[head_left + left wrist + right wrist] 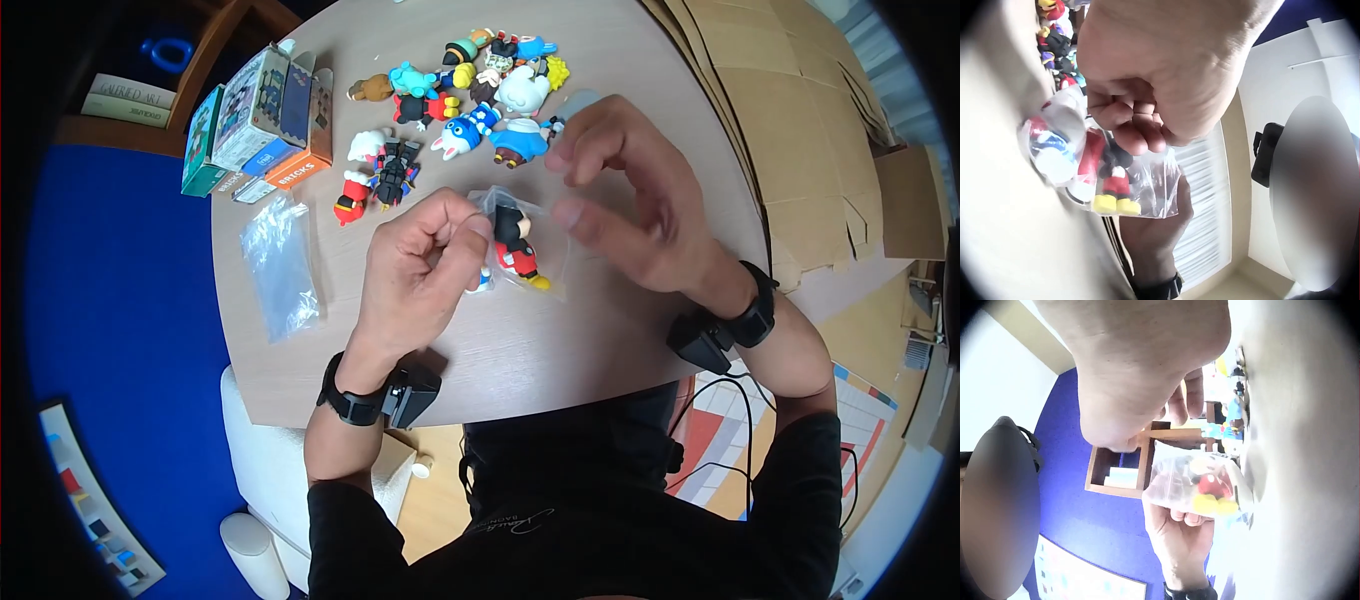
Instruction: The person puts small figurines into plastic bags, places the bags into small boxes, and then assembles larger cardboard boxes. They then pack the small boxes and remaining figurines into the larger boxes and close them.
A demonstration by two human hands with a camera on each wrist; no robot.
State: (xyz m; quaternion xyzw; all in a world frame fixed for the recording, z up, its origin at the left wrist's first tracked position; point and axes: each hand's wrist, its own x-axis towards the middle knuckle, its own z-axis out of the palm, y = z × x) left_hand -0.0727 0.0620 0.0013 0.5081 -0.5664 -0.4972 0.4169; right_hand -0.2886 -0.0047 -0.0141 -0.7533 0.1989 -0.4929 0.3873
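My left hand [425, 265] pinches the top edge of a clear plastic bag [553, 262] between thumb and curled fingers. Inside the bag is a Mickey Mouse figure [516, 240] with a black head, red shorts and yellow shoes; its yellow shoes [1215, 505] also show through the plastic in the right wrist view. To the bag's right, my right hand [645, 205] is held in the air, fingers loosely bent and spread from the thumb, holding nothing. A blue-and-white figure [1054, 156] in clear plastic sits beside the bag, mostly hidden behind my left hand in the head view.
Several toy figures [522, 90] lie grouped at the table's far side, with a smaller cluster [395, 172] nearer left. An unfilled clear bag [280, 265] lies at left. Stacked boxes [250, 110] stand on the far-left edge. Cardboard [800, 130] borders the right side.
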